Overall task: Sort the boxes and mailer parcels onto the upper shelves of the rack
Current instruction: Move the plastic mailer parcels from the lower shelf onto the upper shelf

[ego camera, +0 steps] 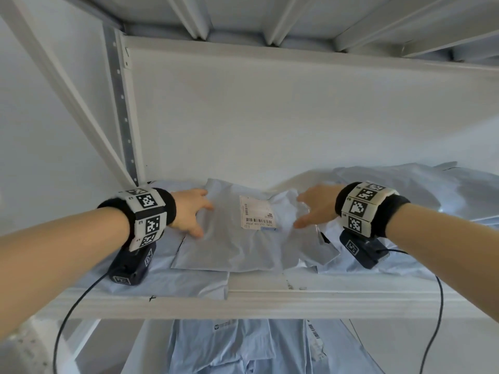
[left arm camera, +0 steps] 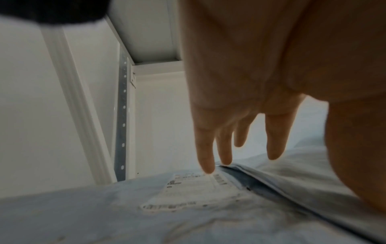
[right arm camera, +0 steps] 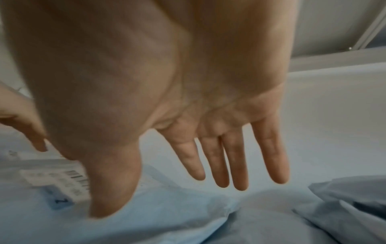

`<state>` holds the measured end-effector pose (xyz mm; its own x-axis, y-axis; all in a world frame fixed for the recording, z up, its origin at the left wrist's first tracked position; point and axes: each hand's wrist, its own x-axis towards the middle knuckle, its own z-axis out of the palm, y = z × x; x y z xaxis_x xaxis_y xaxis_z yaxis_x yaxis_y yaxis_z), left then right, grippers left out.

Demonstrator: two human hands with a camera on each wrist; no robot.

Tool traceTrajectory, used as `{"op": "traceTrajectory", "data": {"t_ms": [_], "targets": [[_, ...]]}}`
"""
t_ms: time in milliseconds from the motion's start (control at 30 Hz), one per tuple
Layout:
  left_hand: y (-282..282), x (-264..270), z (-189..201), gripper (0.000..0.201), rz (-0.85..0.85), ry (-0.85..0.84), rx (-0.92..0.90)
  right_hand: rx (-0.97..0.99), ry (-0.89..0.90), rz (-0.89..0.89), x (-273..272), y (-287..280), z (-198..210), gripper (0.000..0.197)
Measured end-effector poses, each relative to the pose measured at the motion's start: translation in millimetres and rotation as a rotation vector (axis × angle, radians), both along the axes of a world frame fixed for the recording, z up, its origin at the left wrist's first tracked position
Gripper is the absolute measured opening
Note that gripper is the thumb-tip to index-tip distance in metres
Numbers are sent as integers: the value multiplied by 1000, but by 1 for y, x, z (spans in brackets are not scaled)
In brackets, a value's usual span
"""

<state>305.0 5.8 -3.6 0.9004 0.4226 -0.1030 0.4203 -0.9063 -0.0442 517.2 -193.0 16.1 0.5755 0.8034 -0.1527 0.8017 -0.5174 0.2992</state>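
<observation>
Two hands flank a pale blue mailer parcel (ego camera: 232, 238) lying flat on the rack's upper shelf (ego camera: 270, 298), atop other mailers (ego camera: 391, 190). The left hand (ego camera: 189, 211), at the parcel's 9 o'clock, has its fingers (left arm camera: 205, 158) straight and released, tips near a lower mailer's label (left arm camera: 196, 189). The right hand (ego camera: 316, 206), at 3 o'clock, spreads its fingers (right arm camera: 238, 165) loose above the plastic, gripping nothing. The parcel's white label (ego camera: 258, 211) faces up.
</observation>
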Motion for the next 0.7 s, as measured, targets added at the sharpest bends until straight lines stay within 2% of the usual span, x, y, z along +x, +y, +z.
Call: {"op": "traceTrajectory", "data": {"t_ms": [133,233,333,533,700], "targets": [[-26,-14,8,56,-150,-287,-65,95,-159,94,-28,-15,16,65],[-56,-32,7,42,-264,-494,-229,215,-276,218,-57,-29,27,55],[-86,-54,-6,34,-360,-591,-405,368,-327,381,-88,-47,33,51],[-132,-82,-74,28,-537,-453,-591,570,-322,646,-154,-85,16,40],[-140,-83,-163,26,-462,-301,-634,644,-268,752,-189,-109,-40,32]]}}
